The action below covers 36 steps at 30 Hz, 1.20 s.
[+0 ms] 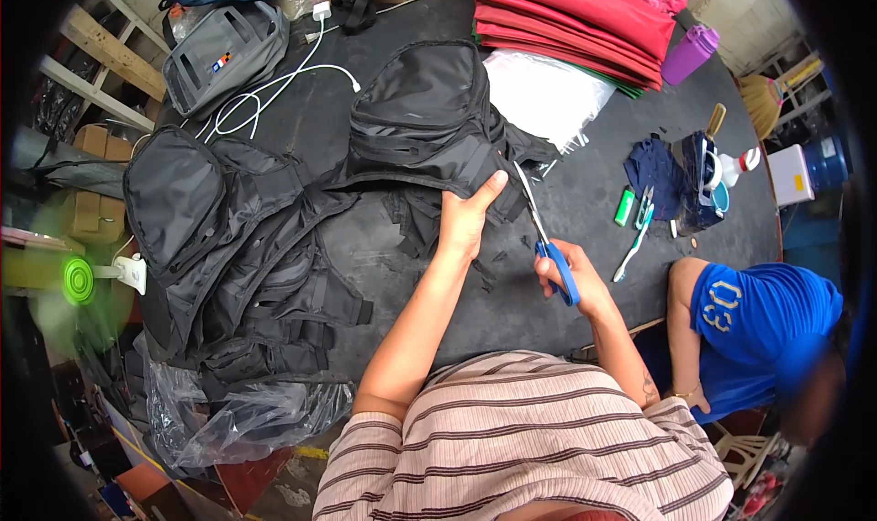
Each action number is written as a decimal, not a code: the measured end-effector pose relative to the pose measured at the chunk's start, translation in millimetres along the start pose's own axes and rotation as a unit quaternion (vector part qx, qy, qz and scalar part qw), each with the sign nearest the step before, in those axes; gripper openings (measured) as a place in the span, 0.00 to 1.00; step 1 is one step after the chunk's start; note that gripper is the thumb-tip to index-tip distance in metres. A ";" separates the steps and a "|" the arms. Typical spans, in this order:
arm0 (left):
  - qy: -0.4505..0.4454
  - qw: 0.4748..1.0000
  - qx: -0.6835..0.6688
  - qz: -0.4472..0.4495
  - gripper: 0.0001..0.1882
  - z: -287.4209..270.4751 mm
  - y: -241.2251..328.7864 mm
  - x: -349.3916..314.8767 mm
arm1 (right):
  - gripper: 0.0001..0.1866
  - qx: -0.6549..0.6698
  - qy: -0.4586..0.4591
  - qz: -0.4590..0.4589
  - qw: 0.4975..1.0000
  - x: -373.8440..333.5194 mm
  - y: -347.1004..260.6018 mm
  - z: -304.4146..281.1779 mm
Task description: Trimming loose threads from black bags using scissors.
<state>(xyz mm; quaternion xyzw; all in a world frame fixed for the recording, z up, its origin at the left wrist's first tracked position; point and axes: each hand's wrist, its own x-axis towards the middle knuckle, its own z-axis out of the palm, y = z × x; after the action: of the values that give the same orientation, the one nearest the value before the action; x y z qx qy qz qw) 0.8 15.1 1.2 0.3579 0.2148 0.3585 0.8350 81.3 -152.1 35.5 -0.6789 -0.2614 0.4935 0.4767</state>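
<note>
Black fabric backpacks (174,192) are piled at left; how many are finished cannot be told. Another black backpack (420,96) lies ahead, its near edge pinched by the left hand (466,221). By the right hand (577,274), fingers curled, blue-handled scissors (563,270) are gripped, blades alongside the fabric; cutting is judged incomplete. Pale numerals (730,293) are seen on a co-worker's blue sleeve (704,307); no brand is legible.
</note>
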 end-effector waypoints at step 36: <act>0.014 0.999 -0.041 -0.013 0.22 -3.7 3.4 -4.6 | 0.19 0.035 0.046 -0.002 0.998 11.7 -6.5 5.5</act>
<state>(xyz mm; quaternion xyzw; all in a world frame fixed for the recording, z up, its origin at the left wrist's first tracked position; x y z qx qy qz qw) -5.9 14.9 1.9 0.3154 0.2164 0.3608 0.8506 81.5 -137.6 36.2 -0.6835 -0.2225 0.4696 0.5126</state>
